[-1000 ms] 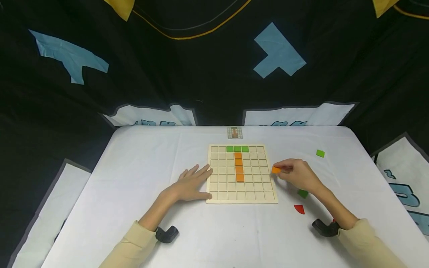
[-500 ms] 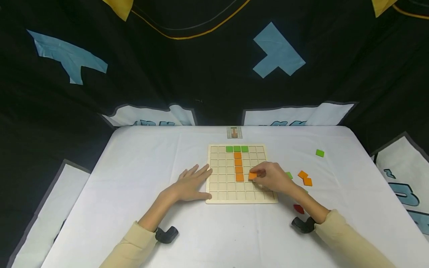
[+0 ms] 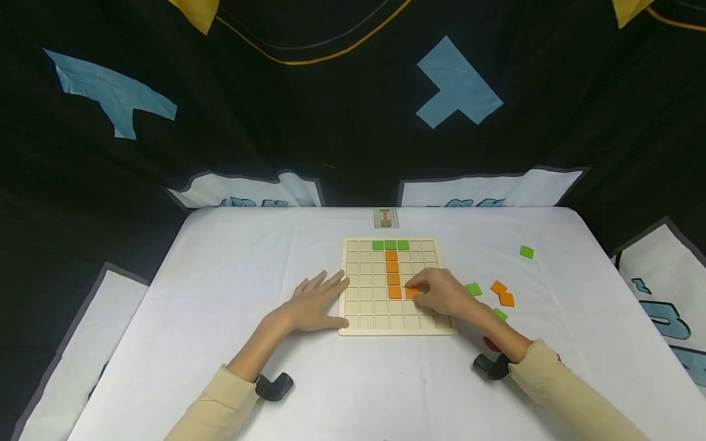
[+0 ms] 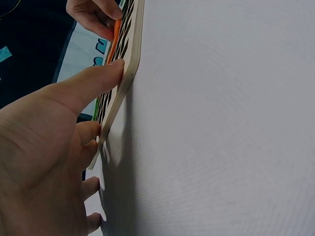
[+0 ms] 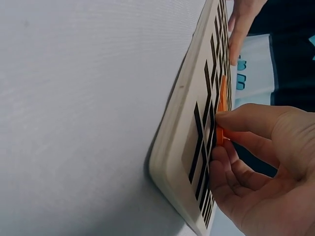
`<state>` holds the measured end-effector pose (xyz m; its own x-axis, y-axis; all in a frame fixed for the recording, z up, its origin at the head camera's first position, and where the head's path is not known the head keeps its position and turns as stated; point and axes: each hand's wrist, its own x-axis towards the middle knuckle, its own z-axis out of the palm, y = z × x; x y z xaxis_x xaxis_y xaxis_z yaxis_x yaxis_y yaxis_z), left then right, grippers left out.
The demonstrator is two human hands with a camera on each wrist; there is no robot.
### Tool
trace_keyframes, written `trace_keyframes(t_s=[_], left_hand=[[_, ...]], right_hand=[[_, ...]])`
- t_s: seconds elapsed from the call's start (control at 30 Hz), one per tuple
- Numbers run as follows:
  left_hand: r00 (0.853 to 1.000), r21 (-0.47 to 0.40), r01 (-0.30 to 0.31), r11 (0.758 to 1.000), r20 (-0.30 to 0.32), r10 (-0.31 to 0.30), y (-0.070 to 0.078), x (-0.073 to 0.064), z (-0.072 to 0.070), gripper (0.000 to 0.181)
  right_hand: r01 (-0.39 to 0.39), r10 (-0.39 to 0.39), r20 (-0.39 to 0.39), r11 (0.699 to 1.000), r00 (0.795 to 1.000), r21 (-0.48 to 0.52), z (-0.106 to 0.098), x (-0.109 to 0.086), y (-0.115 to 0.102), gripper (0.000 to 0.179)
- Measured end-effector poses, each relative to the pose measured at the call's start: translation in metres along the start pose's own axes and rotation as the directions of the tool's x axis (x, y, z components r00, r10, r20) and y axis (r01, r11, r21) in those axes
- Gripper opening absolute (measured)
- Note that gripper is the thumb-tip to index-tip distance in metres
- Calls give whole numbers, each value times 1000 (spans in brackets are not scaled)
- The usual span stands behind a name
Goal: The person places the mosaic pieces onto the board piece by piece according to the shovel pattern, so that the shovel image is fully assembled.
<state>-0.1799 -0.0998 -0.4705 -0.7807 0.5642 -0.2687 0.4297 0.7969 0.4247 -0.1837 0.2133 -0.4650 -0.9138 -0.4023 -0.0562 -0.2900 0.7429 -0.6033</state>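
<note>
A wooden grid board (image 3: 364, 306) lies on the white table. Three green tiles (image 3: 390, 245) fill the middle of its top row, and several orange tiles (image 3: 392, 267) run down in a column below them. My right hand (image 3: 441, 291) pinches another orange square tile (image 5: 220, 133) between thumb and fingers, low over the cell just right of the column's lowest tile. On the board's left edge rest the thumb and some fingertips of my left hand (image 3: 317, 306), its fingers spread. The left wrist view shows that thumb (image 4: 101, 78) lying on the rim.
Right of the board lie two loose orange tiles (image 3: 506, 299), a few green tiles (image 3: 473, 289) and a red piece (image 3: 491, 344), partly hidden by the right forearm. Farther back is another green tile (image 3: 527, 252). A small pattern card (image 3: 386, 218) lies behind the board.
My right hand has carried the orange tile leftward from beside the board to the cell beside the column's lowest tile. My left hand has stayed on the board's edge.
</note>
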Motion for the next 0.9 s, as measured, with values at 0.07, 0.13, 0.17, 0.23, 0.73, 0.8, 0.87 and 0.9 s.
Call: trace_keyframes(t_s=[0.07,0.13,0.17,0.23,0.73,0.8,0.87,0.9], left_hand=[[1000,-6,-1,1000,-1,1,0,0,0,90],[1000,-8,-3,1000,-1,3,-1,0,0,90],[1000,-11,-4,1000,-3,4,-1,0,0,90],[1000,-17,-4,1000,-5,4,-2,-1,0,90],[1000,-16,-5,1000,-9,5,-2,-1,0,90],[1000,-18,-4,1000,-9,4,-2,0,0,90],[1000,-16,-2,1000,-7,2,-2,0,1,90],[1000,-17,0,1000,-5,0,-2,0,1,90]], right_hand=[[17,-17,4,1000,1000,-1,0,1,0,29],[37,-36,7,999,999,-2,1,3,0,29],[41,-41,8,999,999,-2,1,3,-1,29],[50,-50,9,999,999,-4,2,4,-1,28],[48,-47,-29,998,998,38,3,-3,4,28],[41,-40,-27,999,999,36,2,-5,4,28],[33,-33,-33,999,999,28,0,-6,6,27],[28,-27,-36,999,999,28,-2,-8,7,26]])
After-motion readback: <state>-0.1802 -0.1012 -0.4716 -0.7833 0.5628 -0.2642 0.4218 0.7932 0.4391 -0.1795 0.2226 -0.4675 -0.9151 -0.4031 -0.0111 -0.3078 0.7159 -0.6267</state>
